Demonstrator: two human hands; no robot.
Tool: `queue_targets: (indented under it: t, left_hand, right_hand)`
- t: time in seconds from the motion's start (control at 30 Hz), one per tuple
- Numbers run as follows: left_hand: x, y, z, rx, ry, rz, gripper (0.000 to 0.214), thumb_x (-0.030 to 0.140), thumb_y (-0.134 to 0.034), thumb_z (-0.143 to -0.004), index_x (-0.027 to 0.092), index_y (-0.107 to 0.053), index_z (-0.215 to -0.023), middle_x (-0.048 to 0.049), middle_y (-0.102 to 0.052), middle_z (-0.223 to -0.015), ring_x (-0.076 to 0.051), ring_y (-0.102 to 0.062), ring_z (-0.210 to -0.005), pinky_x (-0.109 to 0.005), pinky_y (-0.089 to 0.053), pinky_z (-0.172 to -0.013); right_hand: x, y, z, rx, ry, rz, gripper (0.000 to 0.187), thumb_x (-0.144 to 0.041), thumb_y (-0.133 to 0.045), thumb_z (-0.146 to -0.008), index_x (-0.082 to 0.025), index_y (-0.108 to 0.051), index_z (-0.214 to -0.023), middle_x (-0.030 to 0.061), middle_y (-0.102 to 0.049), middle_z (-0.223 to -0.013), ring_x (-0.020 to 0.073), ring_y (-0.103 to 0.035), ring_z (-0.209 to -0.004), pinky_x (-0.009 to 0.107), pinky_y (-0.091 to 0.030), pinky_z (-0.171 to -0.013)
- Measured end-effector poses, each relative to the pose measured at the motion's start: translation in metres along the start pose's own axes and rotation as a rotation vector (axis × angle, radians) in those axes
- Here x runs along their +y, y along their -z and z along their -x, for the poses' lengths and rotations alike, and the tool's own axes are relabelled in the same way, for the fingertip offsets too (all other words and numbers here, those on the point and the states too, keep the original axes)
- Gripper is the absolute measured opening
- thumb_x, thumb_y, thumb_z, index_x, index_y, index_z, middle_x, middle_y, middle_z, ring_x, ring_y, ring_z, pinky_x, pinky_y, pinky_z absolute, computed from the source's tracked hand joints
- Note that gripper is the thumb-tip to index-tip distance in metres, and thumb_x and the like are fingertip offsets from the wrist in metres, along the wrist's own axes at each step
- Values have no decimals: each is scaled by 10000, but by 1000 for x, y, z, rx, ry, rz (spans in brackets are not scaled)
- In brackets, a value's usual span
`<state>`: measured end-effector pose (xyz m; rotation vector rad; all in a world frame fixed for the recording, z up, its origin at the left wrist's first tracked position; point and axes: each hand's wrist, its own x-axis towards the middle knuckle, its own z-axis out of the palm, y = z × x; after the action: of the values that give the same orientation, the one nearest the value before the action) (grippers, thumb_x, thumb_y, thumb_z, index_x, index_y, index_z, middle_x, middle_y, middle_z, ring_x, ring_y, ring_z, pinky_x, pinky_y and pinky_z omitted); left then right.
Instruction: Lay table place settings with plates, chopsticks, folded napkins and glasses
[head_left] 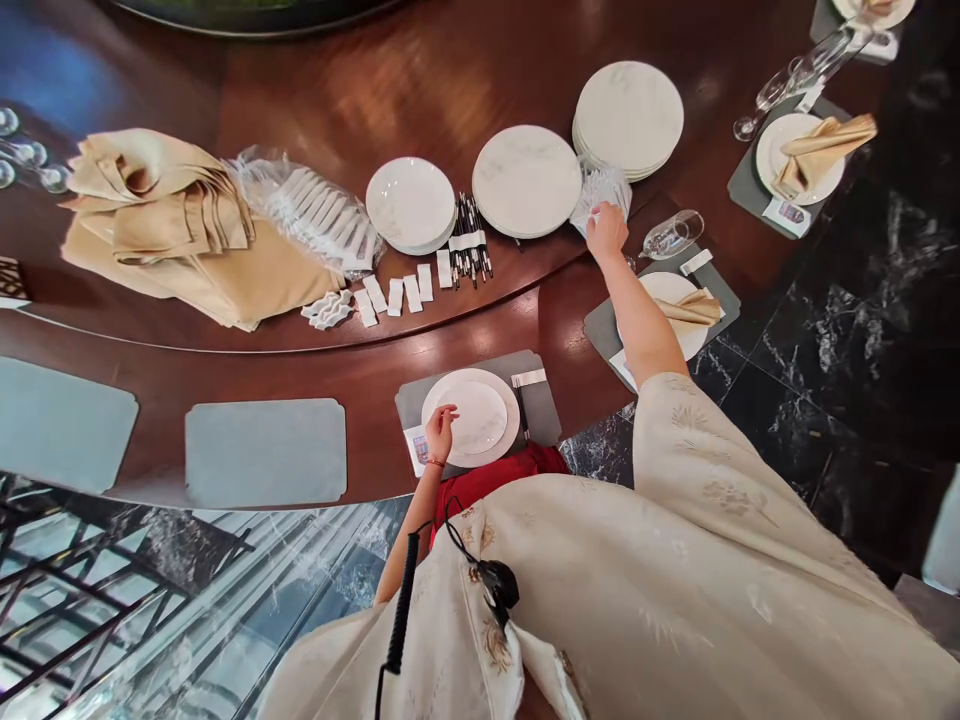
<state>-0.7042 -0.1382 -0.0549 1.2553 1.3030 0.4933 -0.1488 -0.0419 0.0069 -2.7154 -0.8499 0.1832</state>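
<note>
My right hand (607, 232) is stretched far forward, fingers closed at the near edge of a clear plastic bag (602, 190) with whitish contents I cannot make out. The bag lies against a stack of white plates (630, 112) and a wide white plate (527, 180). My left hand (440, 433) hovers at the left side of a small white plate (481, 418), its fingers loosely bent and apart, holding nothing visible. That plate sits on a larger one (511, 400) on a grey placemat (544, 425). Black chopsticks (523, 412) lie to its right, under a white rest or sleeve (529, 377).
Left along the table are white bowls (411, 200), bundled chopsticks (469, 250), a bag of wrapped white items (319, 210) and beige napkins (202, 240). A wine glass (673, 235) lies near my right forearm, above a place setting (686, 315). Bare placemats (265, 452) are at left.
</note>
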Motion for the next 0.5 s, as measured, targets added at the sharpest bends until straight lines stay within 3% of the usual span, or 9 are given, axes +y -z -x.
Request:
queue_targets:
  t: [0.07,0.2,0.33,0.43,0.5]
  left_hand:
    - [-3,1,-3,49,15,21,482,688,-580,-921,217,-680,-934,-98,-751,-1030,-203,-737,-829,-377,-607,-824]
    - [-9,-1,-7,116,40,41,529,738,-590,-888,220,-687,-929,-106,-748,-1021,-225,-751,-828,-398,-622,-795]
    - [-10,-8,-10,111,70,41,514,730,-595,-907,225,-693,-933,-105,-747,-1026,-232,-757,-828,-413,-629,-794]
    - [-6,-14,-12,91,91,52,523,742,-604,-897,228,-694,-931,-106,-746,-1041,-239,-755,-858,-427,-631,-824]
    - [-3,-17,-15,87,104,67,537,752,-614,-883,224,-694,-929,-108,-744,-1051,-234,-748,-863,-431,-629,-839]
  right_hand:
    - [-5,9,-47,23,11,-14,353,-245,-459,-1094,0,-688,-1203,273,-623,-1366,209,-644,-1249,425,-465,-1117]
    - [-14,4,-105,-135,30,39,438,-377,-535,-1070,7,-745,-1086,284,-706,-1207,298,-659,-1262,560,-449,-1142]
    - [-21,-19,-130,-167,-1,93,605,-564,-540,-1050,-2,-761,-1078,317,-704,-1191,413,-654,-1294,678,-448,-1124]
    - [-18,-34,-137,-155,25,86,711,-627,-443,-1078,14,-749,-1112,330,-690,-1215,425,-640,-1319,660,-462,-1115]
    - [-13,-40,-138,-126,117,73,739,-637,-372,-1098,3,-737,-1163,306,-693,-1228,401,-640,-1323,627,-477,-1104]
